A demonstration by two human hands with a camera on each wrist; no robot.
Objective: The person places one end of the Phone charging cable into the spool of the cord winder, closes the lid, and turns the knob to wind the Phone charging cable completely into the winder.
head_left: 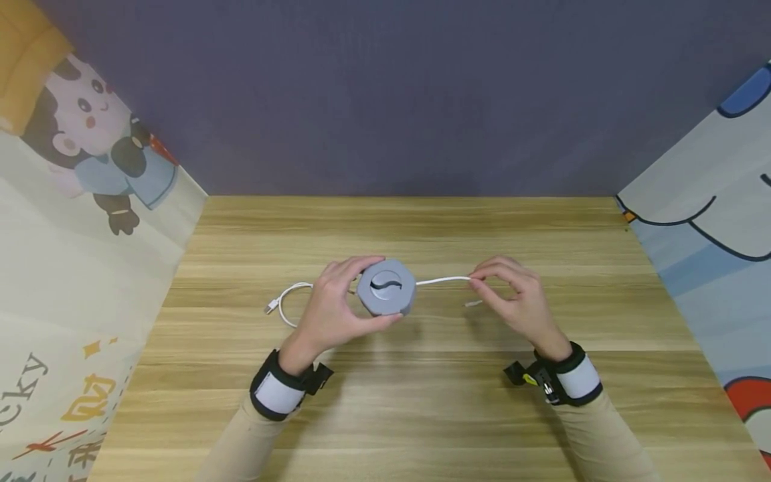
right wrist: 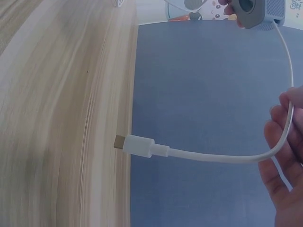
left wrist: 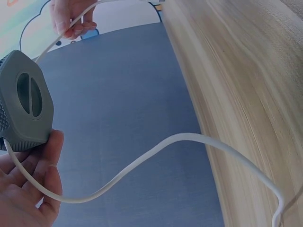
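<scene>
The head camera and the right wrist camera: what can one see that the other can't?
Only the head view shows the left hand gripping the grey winder with its S-shaped slot, the cable's far plug lying on the wooden table, and both wrist straps. Only the right wrist view shows the near plug up close, with its gold tip, hanging free past the fingers. Both show the right hand pinching the white cable that runs out of the winder.

Cable loop (head_left: 288, 301) perhaps crowds left; tabletop (head_left: 421, 402) open.
</scene>
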